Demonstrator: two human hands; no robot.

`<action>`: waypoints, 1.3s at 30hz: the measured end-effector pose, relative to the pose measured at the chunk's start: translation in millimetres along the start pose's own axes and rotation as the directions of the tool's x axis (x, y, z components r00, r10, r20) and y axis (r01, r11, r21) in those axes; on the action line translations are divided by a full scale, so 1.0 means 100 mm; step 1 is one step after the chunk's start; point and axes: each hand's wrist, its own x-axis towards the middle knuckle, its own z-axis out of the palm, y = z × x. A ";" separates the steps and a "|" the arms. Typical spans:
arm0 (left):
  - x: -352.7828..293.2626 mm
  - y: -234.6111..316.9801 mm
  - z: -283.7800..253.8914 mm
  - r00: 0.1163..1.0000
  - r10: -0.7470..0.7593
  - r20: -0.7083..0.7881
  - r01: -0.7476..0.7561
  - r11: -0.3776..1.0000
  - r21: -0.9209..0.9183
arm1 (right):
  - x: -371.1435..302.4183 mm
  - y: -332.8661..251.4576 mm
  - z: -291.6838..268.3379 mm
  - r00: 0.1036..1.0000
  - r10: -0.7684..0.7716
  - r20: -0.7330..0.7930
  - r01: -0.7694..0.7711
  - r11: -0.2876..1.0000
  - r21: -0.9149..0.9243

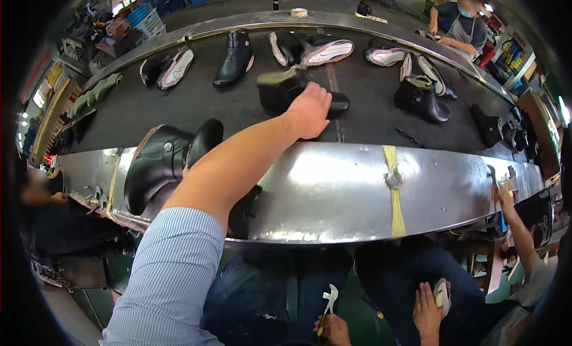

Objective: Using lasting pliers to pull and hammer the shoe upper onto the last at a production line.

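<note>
Stretched far forward across the metal ledge, my left hand (pixel 310 112) grips a black ankle boot (pixel 277 95) on the dark belt, fingers over its front part. The boot's top edge has an olive lining, and its toe points right. Low in the view, above my lap, my right hand (pixel 336 330) is closed round the handle of metal pliers (pixel 330 299) with curved jaws. Two large black boots (pixel 156 161) stand on the ledge left of my forearm, partly covered by it.
Several black boots, among them an upright one (pixel 235 60), rest along the belt (pixel 196 107); some show pale soles. A co-worker's hand (pixel 426 313) on the right holds a shoe piece; their other hand holds a hammer (pixel 492 174). Yellow tape (pixel 394 209) crosses the metal ledge (pixel 333 185).
</note>
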 end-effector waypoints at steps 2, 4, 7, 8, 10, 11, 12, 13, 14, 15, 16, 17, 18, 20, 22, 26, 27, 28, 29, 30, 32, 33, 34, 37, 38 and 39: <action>0.31 0.05 -0.67 0.933 0.055 0.356 0.033 0.971 -0.237 | 0.11 -0.08 0.00 1.000 0.008 -0.006 -0.008 1.000 0.008; 0.53 -0.14 -0.72 0.959 0.026 0.283 0.067 0.947 -0.314 | 0.20 -0.17 -0.05 1.000 -0.003 0.005 0.003 0.998 0.063; 0.90 -0.82 -0.53 0.968 0.009 0.250 0.192 0.612 -0.767 | 0.37 -0.37 -0.06 0.999 -0.002 0.046 -0.003 0.995 0.102; 0.94 -0.95 -0.54 0.960 -0.225 0.166 0.276 0.666 -0.694 | 0.40 -0.43 -0.02 0.999 -0.007 0.033 0.003 0.993 0.120; 0.94 -1.30 -0.37 0.902 -0.425 0.071 0.408 0.790 -0.457 | 0.44 -0.58 0.01 0.998 0.052 -0.019 -0.050 0.993 0.106; 0.94 -1.46 -0.13 0.909 -0.408 0.088 0.416 0.865 -0.281 | 0.48 -0.62 0.00 0.998 0.052 -0.024 -0.049 0.992 0.112; 0.93 -1.54 0.04 0.947 -0.304 0.106 0.316 0.940 -0.124 | 0.52 -0.64 -0.01 0.999 0.051 -0.015 -0.049 0.993 0.103; 0.87 -1.59 0.22 0.969 -0.205 0.142 0.202 0.979 0.036 | 0.55 -0.67 -0.02 0.999 0.051 -0.002 -0.051 0.995 0.090; 0.81 -1.67 0.53 0.989 -0.135 0.061 0.128 0.985 0.115 | 0.58 -0.70 -0.01 0.999 0.051 -0.003 -0.051 0.994 0.093; 0.84 -1.68 0.65 0.990 -0.126 0.060 0.119 0.987 0.106 | 0.58 -0.74 0.00 0.998 0.056 -0.003 -0.056 0.994 0.092; 0.87 -1.68 0.76 0.990 -0.091 0.107 0.075 0.987 0.141 | 0.59 -0.77 0.02 0.998 0.061 -0.002 -0.061 0.994 0.089; 0.90 -1.70 0.86 0.986 -0.060 0.154 0.032 0.984 0.175 | 0.62 -0.81 0.05 0.998 0.065 -0.010 -0.064 0.994 0.092; 0.95 -1.76 0.91 0.990 -0.069 0.123 0.046 0.983 0.177 | 0.61 -0.83 0.08 0.995 0.097 -0.032 -0.093 0.992 0.090; 1.05 -1.83 0.82 0.989 -0.034 0.146 0.016 0.992 0.125 | 0.53 -0.88 0.15 0.991 0.116 -0.064 -0.108 0.988 0.111; 1.04 -1.97 0.71 0.994 -0.031 0.103 0.029 0.999 0.027 | 0.53 -0.96 0.26 0.988 0.125 -0.094 -0.113 0.986 0.125; 0.75 -2.40 0.31 0.725 -0.687 0.049 0.627 0.629 -0.460 | 0.46 -0.80 0.25 0.997 0.079 -0.001 -0.078 0.987 0.144; 0.62 -2.67 0.15 0.573 -0.810 0.127 0.724 0.426 -0.542 | 0.45 -0.73 0.25 0.998 0.068 0.007 -0.069 0.988 0.140; 0.41 -2.76 -0.07 0.540 -0.820 0.187 0.599 0.219 -0.770 | 0.43 -0.64 0.25 0.998 0.060 0.020 -0.062 0.980 0.187; 0.15 -2.80 -0.29 0.524 -0.814 0.252 0.412 -0.017 -0.911 | 0.40 -0.57 0.25 0.998 0.050 0.034 -0.056 0.971 0.232; -0.15 -2.87 -0.46 0.521 -0.807 0.278 0.334 -0.107 -0.937 | 0.39 -0.50 0.25 0.998 0.038 0.042 -0.046 0.972 0.229; -0.85 -2.86 -0.78 0.514 -0.807 0.291 0.136 -0.259 -0.956 | 0.36 -0.37 0.27 0.998 0.000 0.059 -0.008 0.990 0.139; -1.03 -2.67 -0.95 0.545 -0.793 0.273 0.008 -0.320 -0.947 | 0.29 -0.28 0.32 0.999 -0.027 0.041 0.020 0.987 0.158; -1.26 -2.38 -1.12 0.608 -0.761 0.226 -0.158 -0.395 -0.905 | 0.22 -0.16 0.36 0.999 -0.040 0.012 0.038 0.990 0.137; -2.40 -1.28 -1.57 0.674 -0.712 0.196 -0.314 -0.516 -0.797 | 0.18 0.17 0.30 0.999 0.005 0.053 -0.009 0.998 0.065; -2.90 -1.07 -1.65 0.806 -0.563 0.184 -0.233 -0.588 -0.775 | 0.21 0.30 0.28 0.995 0.032 0.096 -0.035 0.999 0.032; -3.17 -0.73 -1.81 0.877 -0.464 0.124 -0.228 -0.629 -0.744 | 0.22 0.42 0.31 0.995 0.019 0.096 -0.023 0.999 0.032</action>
